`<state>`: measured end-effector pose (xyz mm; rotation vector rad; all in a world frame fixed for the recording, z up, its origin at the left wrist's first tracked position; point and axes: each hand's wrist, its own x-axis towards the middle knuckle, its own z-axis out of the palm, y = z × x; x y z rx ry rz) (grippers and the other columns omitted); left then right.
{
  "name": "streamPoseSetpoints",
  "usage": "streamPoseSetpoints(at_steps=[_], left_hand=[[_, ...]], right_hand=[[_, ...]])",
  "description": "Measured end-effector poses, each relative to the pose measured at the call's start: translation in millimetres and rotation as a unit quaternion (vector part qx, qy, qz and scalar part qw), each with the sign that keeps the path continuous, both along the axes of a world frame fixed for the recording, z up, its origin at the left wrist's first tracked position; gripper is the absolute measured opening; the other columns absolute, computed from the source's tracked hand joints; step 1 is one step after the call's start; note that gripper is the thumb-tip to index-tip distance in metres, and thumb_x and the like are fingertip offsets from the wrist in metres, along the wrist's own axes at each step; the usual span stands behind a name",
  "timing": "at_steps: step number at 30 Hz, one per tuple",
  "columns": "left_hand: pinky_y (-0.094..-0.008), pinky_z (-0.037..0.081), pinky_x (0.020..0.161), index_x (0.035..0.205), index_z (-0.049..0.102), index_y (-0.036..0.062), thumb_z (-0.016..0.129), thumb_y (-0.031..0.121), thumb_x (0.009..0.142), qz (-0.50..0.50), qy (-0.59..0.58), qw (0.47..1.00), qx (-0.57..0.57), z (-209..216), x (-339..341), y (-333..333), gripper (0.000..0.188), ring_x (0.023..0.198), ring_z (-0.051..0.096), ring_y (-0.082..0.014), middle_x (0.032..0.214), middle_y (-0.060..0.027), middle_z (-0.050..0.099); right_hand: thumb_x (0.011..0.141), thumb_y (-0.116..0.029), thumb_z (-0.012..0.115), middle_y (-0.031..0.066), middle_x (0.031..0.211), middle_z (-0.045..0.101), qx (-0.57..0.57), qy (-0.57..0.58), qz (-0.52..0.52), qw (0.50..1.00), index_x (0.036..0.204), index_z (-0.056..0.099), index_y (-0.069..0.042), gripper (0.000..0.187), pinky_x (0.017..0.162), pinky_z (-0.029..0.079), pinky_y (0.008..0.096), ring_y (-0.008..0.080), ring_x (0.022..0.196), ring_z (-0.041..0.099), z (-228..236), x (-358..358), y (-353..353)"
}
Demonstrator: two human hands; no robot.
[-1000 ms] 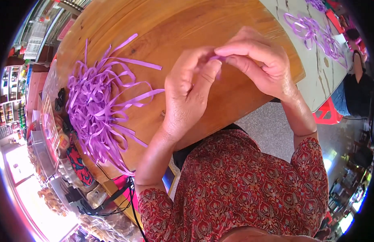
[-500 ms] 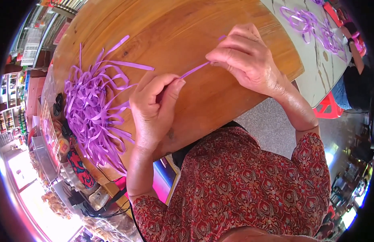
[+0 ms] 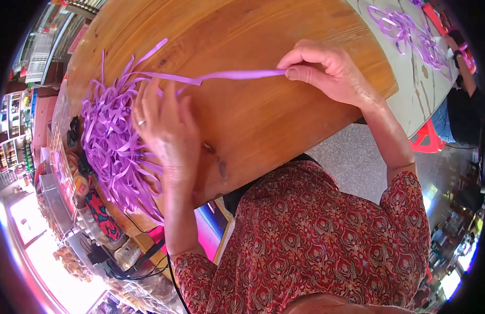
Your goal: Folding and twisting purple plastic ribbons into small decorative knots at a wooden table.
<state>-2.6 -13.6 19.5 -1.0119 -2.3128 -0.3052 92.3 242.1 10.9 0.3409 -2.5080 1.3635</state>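
A heap of purple ribbon strips (image 3: 114, 141) lies on the left side of a round wooden table (image 3: 263, 125). My left hand (image 3: 166, 128) rests over the heap's right edge, fingers spread, a ring on one finger. My right hand (image 3: 331, 70) pinches the end of one long purple strip (image 3: 226, 76), which stretches taut leftward from my fingertips to the heap, passing by my left fingers. Whether the left hand grips a strip is hidden under the palm.
A grey table (image 3: 417, 63) at the upper right carries looped purple ribbons (image 3: 404, 29); another person's arm (image 3: 464, 63) reaches over it. A red stool (image 3: 428, 141) stands on the floor. Cluttered shelves and goods (image 3: 70, 209) crowd the left.
My left hand has moved left and down from beside my right hand onto the ribbon heap. My right hand keeps its pinch, and the strip between them is now drawn out long.
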Motion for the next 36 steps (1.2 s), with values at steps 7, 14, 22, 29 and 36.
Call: streamPoseSetpoints(at_steps=[7, 14, 22, 29, 36], left_hand=[[-0.0308, 0.044, 0.084, 0.109, 0.057, 0.0007, 0.058, 0.006, 0.084, -0.237, -0.357, 0.865, 0.261, 0.8, 43.5, 69.2, 0.025, 0.094, 0.057, -0.0213, 0.101, -0.0121, 0.06], [-0.0182, 0.041, 0.071, 0.096, 0.061, 0.0009, 0.058, 0.004, 0.086, -0.19, -0.562, 0.736, 0.326, -2.0, 43.0, 62.8, 0.011, 0.078, 0.052, -0.0054, 0.086, 0.0001, 0.061], [-0.0167, 0.036, 0.06, 0.088, 0.061, -0.001, 0.058, 0.003, 0.086, -0.18, -0.621, 0.661, 0.38, 4.2, 40.9, 62.1, 0.005, 0.067, 0.043, -0.0018, 0.072, 0.0053, 0.05], [-0.0209, 0.037, 0.053, 0.081, 0.062, 0.0001, 0.064, -0.002, 0.078, -0.216, -0.428, 0.833, 0.276, -3.8, 26.8, 56.9, 0.004, 0.059, 0.046, -0.0073, 0.068, -0.002, 0.053], [-0.0214, 0.039, 0.052, 0.079, 0.063, 0.0014, 0.065, -0.003, 0.076, -0.209, -0.376, 0.859, 0.276, 2.7, 24.9, 59.5, 0.007, 0.057, 0.049, -0.0094, 0.068, -0.0037, 0.055]], right_hand=[[0.08, -0.001, 0.062, 0.0023, 0.076, 0.06, -0.055, 0.058, 0.017, 0.997, 0.094, 0.063, -0.003, 0.014, 0.066, 0.045, 0.0235, 0.0124, 0.074, 0.058, 16.4, -0.2, -21.7], [0.074, -0.003, 0.068, 0.0032, 0.073, 0.06, 0.002, 0.066, -0.009, 0.998, 0.09, 0.065, -0.003, 0.016, 0.06, 0.044, 0.025, 0.014, 0.067, 0.057, 17.3, 7.6, -1.2], [0.069, -0.003, 0.07, 0.0062, 0.072, 0.06, 0.099, 0.144, -0.01, 0.985, 0.087, 0.065, -0.003, 0.019, 0.057, 0.044, 0.0307, 0.021, 0.065, 0.057, 14.3, 7.7, 0.8], [0.071, -0.002, 0.067, 0.0047, 0.073, 0.058, 0.244, 0.141, -0.007, 0.96, 0.084, 0.064, -0.004, 0.014, 0.06, 0.044, 0.0332, 0.0215, 0.069, 0.054, 14.2, 7.0, -5.2], [0.074, -0.001, 0.065, 0.0059, 0.073, 0.057, 0.108, 0.057, 0.039, 0.992, 0.084, 0.064, -0.005, 0.011, 0.059, 0.042, 0.0308, 0.0211, 0.067, 0.053, 20.9, 7.3, -6.8]])
